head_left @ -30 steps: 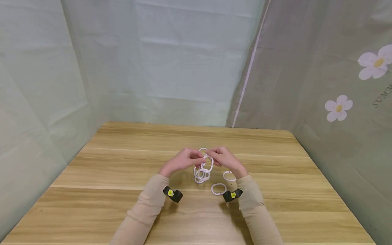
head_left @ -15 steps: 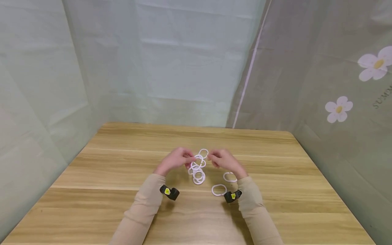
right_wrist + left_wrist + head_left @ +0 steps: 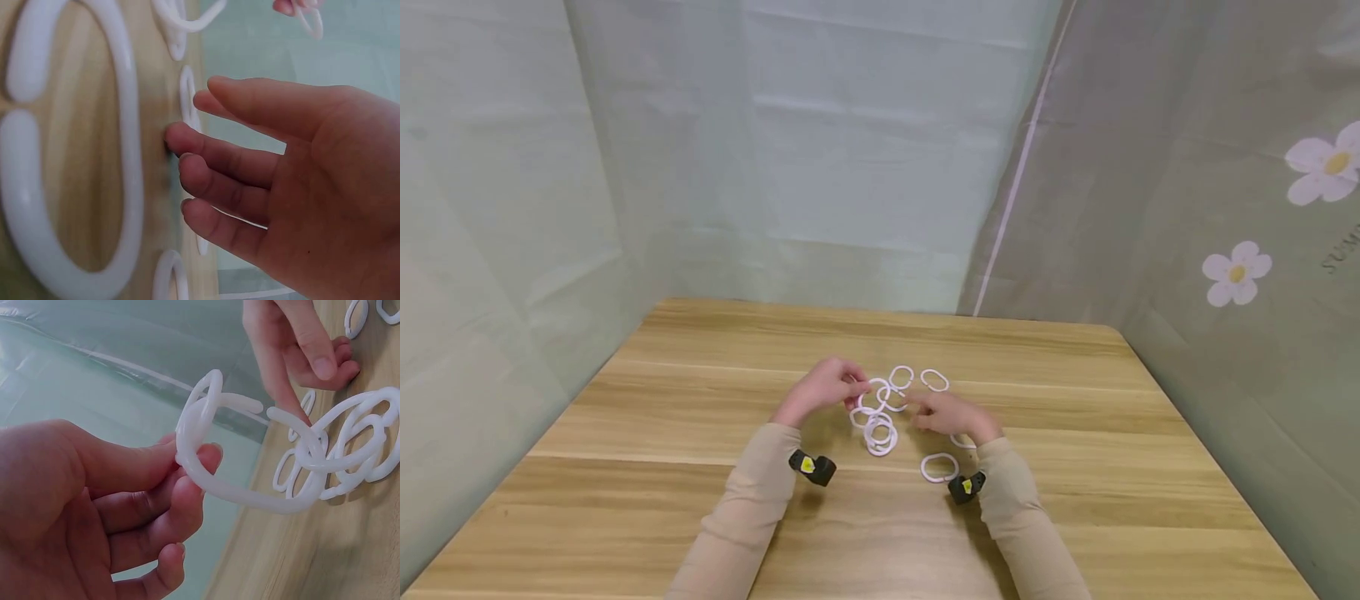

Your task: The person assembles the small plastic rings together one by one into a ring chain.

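Observation:
In the left wrist view my left hand (image 3: pixel 131 500) pinches a white plastic C-shaped link (image 3: pixel 250 499) between thumb and fingers, with the gap at its top. Other white links (image 3: pixel 372 456) hang together with it and trail down to the wooden table. In the head view my left hand (image 3: pixel 826 388) stays left of this cluster. My right hand (image 3: pixel 953 414) is just right of it, index finger stretched toward a link at the cluster's side. From the right wrist, the right hand (image 3: pixel 269 169) has loosely bent fingers, nothing between them.
Single white links lie around the hands: one far right of the cluster (image 3: pixel 933 372), one near the right wrist (image 3: pixel 938 455), another partly hidden under the right hand (image 3: pixel 958 442). The wooden tabletop (image 3: pixel 700 500) is bordered by hanging curtains (image 3: pixel 865 167).
The left hand has drawn left with the linked cluster. The right hand has come off the held link and moved down, uncovering a loose link behind it.

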`<state>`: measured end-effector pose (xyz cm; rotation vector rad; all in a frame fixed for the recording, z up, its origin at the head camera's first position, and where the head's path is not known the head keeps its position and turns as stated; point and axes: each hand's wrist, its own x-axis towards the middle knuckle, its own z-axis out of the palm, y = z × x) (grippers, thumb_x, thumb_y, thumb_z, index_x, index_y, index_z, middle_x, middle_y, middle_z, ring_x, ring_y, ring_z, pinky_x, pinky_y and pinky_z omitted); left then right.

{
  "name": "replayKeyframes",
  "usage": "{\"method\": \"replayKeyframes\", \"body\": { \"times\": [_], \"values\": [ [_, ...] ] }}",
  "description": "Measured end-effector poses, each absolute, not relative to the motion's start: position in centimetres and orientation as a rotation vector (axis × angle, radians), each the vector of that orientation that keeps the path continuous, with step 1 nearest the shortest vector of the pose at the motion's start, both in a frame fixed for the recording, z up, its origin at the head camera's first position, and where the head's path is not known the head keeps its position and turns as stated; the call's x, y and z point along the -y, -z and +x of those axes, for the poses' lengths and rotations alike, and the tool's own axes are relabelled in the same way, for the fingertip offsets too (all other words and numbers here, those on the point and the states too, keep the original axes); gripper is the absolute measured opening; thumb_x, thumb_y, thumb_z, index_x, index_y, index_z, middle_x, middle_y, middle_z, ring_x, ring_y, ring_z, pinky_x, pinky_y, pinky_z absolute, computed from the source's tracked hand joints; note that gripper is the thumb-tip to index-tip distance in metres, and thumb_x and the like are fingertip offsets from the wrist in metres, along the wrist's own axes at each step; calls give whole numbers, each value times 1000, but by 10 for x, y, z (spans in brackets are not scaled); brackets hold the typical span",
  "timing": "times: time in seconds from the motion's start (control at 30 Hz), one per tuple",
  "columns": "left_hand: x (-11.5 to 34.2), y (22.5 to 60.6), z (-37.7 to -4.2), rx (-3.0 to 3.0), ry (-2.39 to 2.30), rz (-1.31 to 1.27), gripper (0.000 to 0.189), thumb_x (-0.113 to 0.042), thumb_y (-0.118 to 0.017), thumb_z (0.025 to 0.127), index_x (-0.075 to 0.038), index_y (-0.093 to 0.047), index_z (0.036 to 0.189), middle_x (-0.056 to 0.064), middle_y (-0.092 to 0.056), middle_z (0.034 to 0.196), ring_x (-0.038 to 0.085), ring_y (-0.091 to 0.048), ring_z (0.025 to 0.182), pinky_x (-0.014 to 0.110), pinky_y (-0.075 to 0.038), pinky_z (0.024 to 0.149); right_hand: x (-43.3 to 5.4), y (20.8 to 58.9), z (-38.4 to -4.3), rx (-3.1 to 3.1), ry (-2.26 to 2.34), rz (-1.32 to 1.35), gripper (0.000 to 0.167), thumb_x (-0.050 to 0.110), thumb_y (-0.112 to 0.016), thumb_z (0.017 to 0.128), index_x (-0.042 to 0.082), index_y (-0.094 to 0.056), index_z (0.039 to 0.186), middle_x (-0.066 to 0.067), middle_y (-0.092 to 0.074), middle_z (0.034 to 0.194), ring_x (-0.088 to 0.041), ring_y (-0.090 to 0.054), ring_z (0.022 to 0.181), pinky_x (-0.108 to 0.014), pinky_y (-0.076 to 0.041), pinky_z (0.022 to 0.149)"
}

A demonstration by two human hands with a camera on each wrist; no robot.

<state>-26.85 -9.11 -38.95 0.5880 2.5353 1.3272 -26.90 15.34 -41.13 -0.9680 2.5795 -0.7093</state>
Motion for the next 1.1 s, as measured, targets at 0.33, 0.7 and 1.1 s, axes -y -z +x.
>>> {"method": "replayKeyframes", "body": {
  "times": [0.33, 0.7, 1.1],
  "values": [
    [91, 389, -269, -2533, -1312, 574, 20, -5, -59, 94, 13, -65, 100, 9, -66, 68, 14, -62, 59, 45, -56, 69, -156, 413, -269, -2483, 771, -939, 37, 9, -54, 95, 0, -56, 131, -12, -62, 80, -6, -50, 66, -17, -41, 60],
    [92, 388, -270, -2560, -1281, 604, 19, -7, -59, 94, 11, -66, 98, 5, -64, 65, 12, -60, 58, 47, -55, 71, -165, 412, -275, -2510, 780, -921, 15, 13, -63, 91, 1, -56, 98, -5, -60, 79, -5, -49, 69, -19, -42, 62],
    [87, 386, -268, -2551, -1287, 619, 19, -7, -59, 94, 11, -66, 98, 8, -65, 68, 13, -60, 59, 45, -55, 70, -157, 420, -273, -2675, 742, -794, 33, 21, -72, 86, 0, -54, 103, -6, -55, 84, -13, -48, 74, -24, -41, 67]
  ]
}}
